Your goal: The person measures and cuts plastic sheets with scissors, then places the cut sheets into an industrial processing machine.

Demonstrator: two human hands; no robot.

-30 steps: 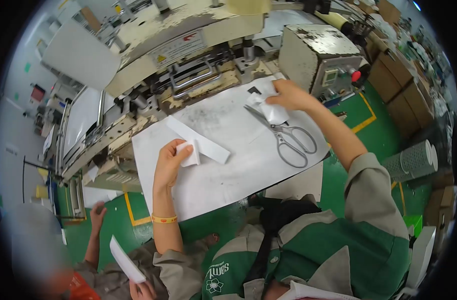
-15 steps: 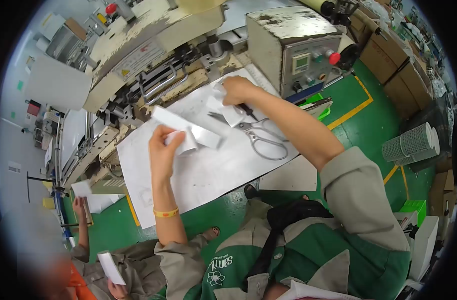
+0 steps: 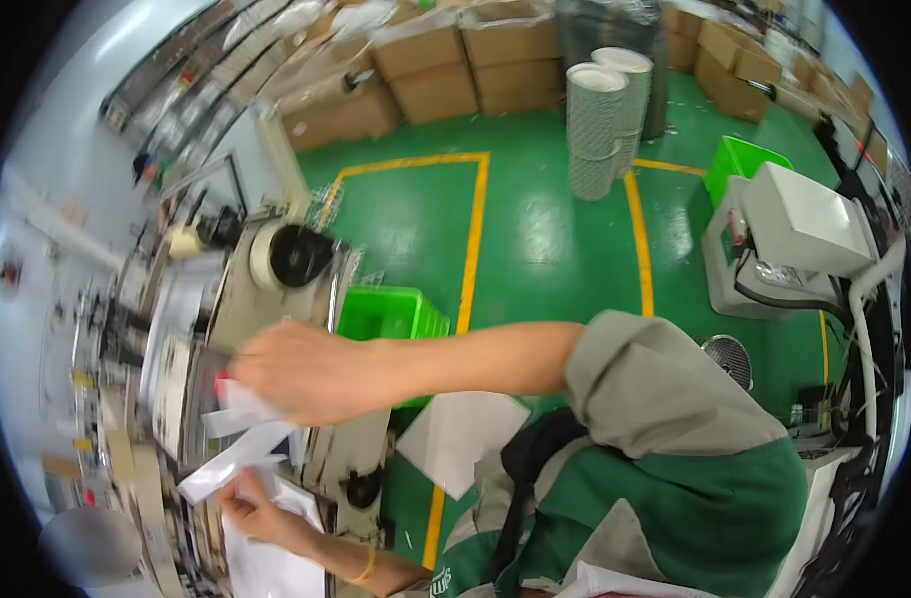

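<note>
A long white strip (image 3: 234,462) extends from the fingers of my left hand (image 3: 261,513), which is closed in a pinch. My right hand (image 3: 301,377), smeared by motion, is up over the machine side, its fingers closed round more white strips (image 3: 241,411). The pieces in the two hands overlap, so where one ends is hard to see. Beneath my left hand lies a white sheet (image 3: 266,563) on the machine's work surface. The scissors are out of sight now.
A green crate (image 3: 390,311) stands on the floor beside the machine. A white board (image 3: 462,439) is close to my body. Patterned rolls (image 3: 595,130) stand upright, with cardboard boxes (image 3: 425,75) behind. A grey machine (image 3: 804,219) is on the right.
The view has swung to the right, toward the floor and boxes. Both hands, still with white strips, have come together at the lower left. The scissors and the other person have left view.
</note>
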